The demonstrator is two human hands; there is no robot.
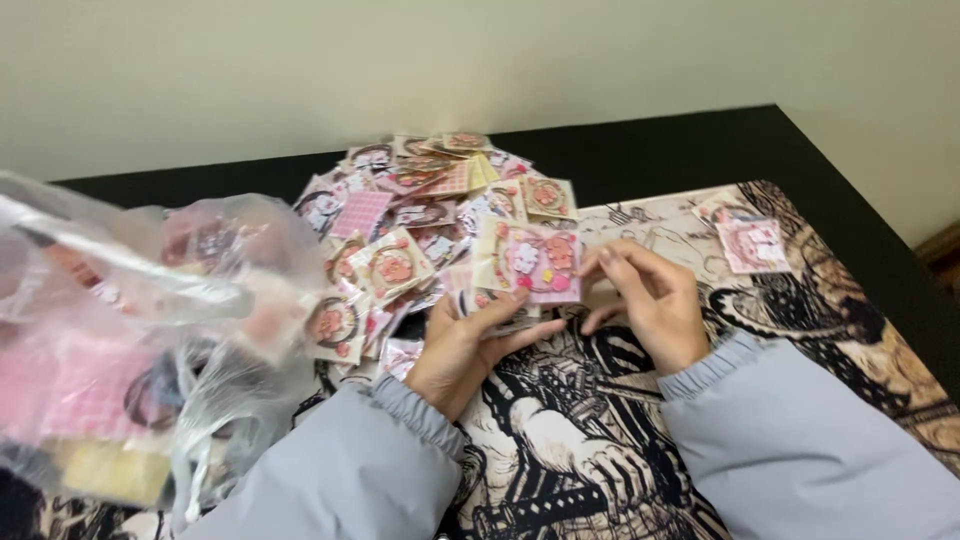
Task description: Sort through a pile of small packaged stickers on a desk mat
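— Well, what is seen, from the biggest thing down?

— A black table (860, 215) is set against a pale wall, and much of it is covered by a mat (560, 440) printed with a dark drawn figure. At the left edge a clear plastic bag (130, 340) is seen close to the camera, blurred, with pink packets inside.

— And past the bag?

— A pile (420, 210) of small wrapped packets, pink and cream, is heaped at the back of the mat. A lone packet (752, 243) is laid well apart, to the right.

— What is being held?

— One pink packet (538, 260) is held up just in front of the pile. Its lower edge is pinched by the left hand (465, 345), thumb on top. Its right edge is gripped by the fingertips of the right hand (650, 300), fingers curled. Both wrists are covered by grey sleeves (800, 440).
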